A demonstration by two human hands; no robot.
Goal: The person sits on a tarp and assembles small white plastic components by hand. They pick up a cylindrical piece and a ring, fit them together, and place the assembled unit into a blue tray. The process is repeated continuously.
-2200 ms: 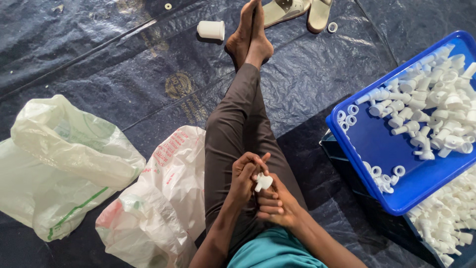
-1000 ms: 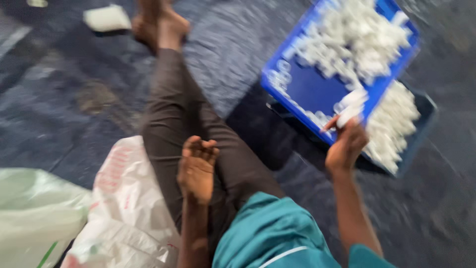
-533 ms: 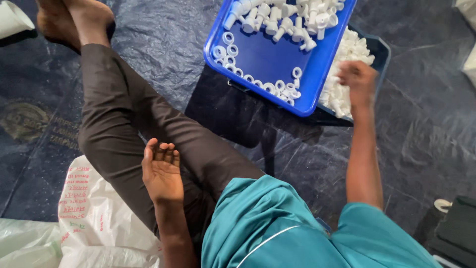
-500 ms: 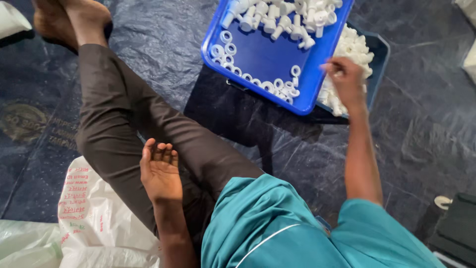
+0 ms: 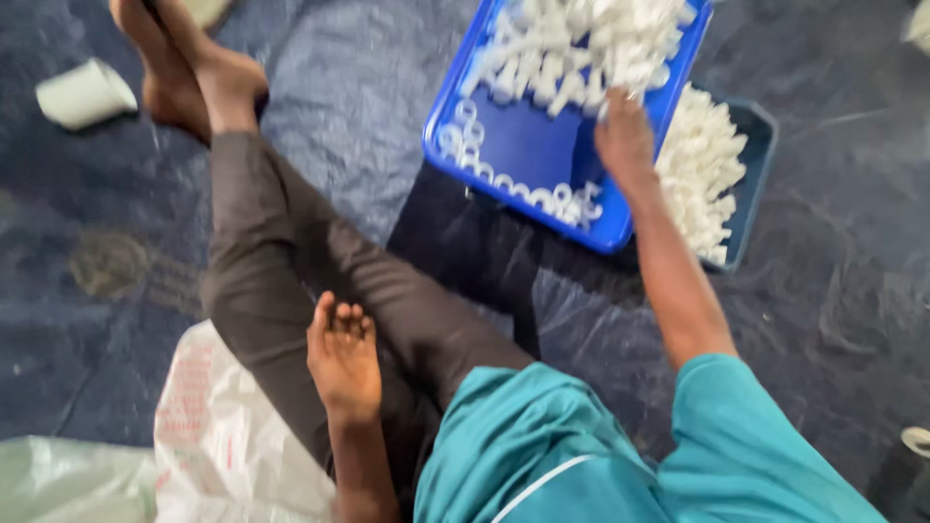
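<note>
Near: left hand (image 5: pixel 344 356) rests palm-up on the dark trouser leg (image 5: pixel 291 281), fingers loosely open, holding nothing. Far right: right hand (image 5: pixel 625 136) reaches into the blue tray (image 5: pixel 528 150), fingertips among the white plastic fittings (image 5: pixel 581 44); grip hidden, cannot tell.

Makeshift floor workshop: dark tarpaulin (image 5: pixel 368 87), blue tray (image 5: pixel 533 155) of white plastic fittings (image 5: pixel 581 44).

right hand (image 5: pixel 625 136) moved from lower tray's parts into blue tray (image 5: pixel 528 155)
</note>
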